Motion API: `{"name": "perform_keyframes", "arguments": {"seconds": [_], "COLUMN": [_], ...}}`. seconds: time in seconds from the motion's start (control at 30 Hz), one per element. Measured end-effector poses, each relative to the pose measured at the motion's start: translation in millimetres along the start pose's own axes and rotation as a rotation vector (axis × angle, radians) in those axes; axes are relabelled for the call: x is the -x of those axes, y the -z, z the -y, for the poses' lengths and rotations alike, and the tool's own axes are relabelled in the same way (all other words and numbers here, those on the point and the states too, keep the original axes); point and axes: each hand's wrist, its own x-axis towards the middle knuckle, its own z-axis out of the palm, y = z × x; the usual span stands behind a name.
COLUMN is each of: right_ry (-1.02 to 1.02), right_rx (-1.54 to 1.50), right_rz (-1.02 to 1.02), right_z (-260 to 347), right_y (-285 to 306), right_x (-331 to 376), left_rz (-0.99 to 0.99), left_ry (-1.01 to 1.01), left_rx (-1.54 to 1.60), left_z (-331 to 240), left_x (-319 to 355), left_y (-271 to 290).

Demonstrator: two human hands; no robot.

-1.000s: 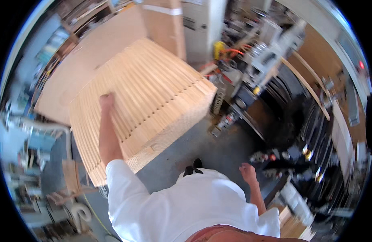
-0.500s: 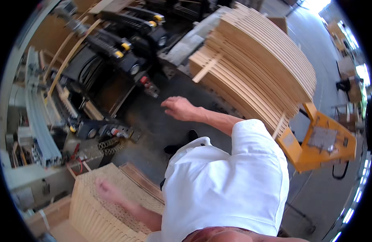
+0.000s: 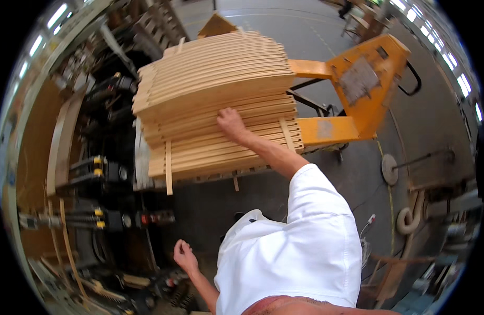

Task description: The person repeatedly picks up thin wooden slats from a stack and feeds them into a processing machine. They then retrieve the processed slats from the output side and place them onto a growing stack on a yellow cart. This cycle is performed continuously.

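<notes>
Curved pale wooden slats [image 3: 215, 68] are stacked on edge in rows ahead of me, with a taller block behind and a lower step in front. My right hand [image 3: 232, 125] reaches onto that lower step, its fingers curled down on a wooden slat [image 3: 200, 134]; the fingertips are partly hidden. A thin crosswise strip [image 3: 169, 168] lies over the slats on the left, and another strip [image 3: 287, 134] on the right. My left hand [image 3: 184, 256] hangs low over the dark floor, loosely bent, with a gap between thumb and fingers and nothing visible in it.
A yellow pallet truck [image 3: 368, 89] stands to the right, its forks running under the stack. Dark machine clamps [image 3: 102, 173] line the left side. On the right are a round-based stand [image 3: 390, 169] and a pale hose [image 3: 408, 220].
My view has turned rightward, bringing the stack in front of me. The right hand has moved onto the slats. My left hand has left the stack of perforated wooden pieces at lower left.
</notes>
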Motion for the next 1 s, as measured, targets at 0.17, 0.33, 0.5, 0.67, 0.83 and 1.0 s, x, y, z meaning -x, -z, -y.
{"name": "perform_keyframes", "arguments": {"seconds": [0.17,0.33,0.5,0.67,0.83,1.0], "right_ry": [-0.086,-0.219,-0.280,-0.441,-0.431,-0.346], "right_rx": [-0.021,-0.094,-0.097,-0.056,-0.009,0.089], "right_rz": [-0.096,0.040,0.143,0.310,0.373,0.375], "right_z": [8,3,5,6,13,3], "right_y": [-4,-2,3,14,12,20], "right_x": [0,-10,-20,-20,-34,-33], "left_rz": [0.048,0.082,0.167,0.367,0.084,0.110], "left_ry": [0.014,-0.178,-0.657,-0.526,-1.011,-1.075], "left_rx": [-0.072,-0.132,-0.224,-0.226,-0.936,-1.500], "left_z": [3,33,91,107,177,182], "left_x": [-27,-74,-132,-191,-232,-235], "left_y": [10,30,67,112,163,158]}}
